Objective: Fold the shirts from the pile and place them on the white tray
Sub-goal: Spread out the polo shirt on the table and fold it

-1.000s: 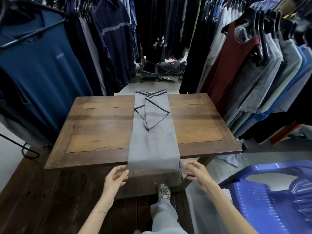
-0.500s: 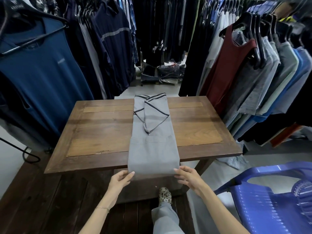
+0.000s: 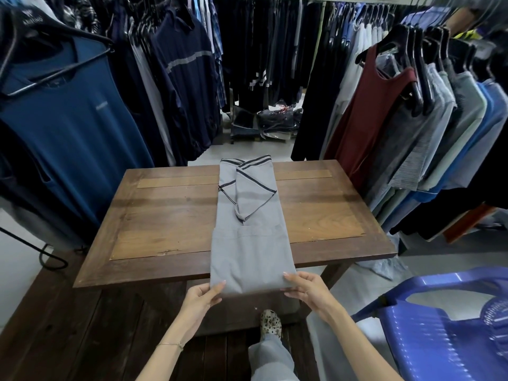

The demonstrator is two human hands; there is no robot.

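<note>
Left hand (image 3: pixel 202 298) and right hand (image 3: pixel 308 288) pinch the shirt (image 3: pixel 250 254).

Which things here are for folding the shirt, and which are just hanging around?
For the job: grey shirt, left hand and right hand holding its near edge, wooden table under it.
Just there: blue sleeveless top, maroon tank top, blue plastic chair, bagged clothes on the floor.

– Where is the shirt (image 3: pixel 250 243) lying?
– It's lying along the middle of the desk (image 3: pixel 165 215), its near end overhanging the front edge, with the left hand (image 3: pixel 200 298) and right hand (image 3: pixel 310 290) holding its corners.
– And the chair (image 3: pixel 439 339)?
– It's standing right of the desk.
</note>
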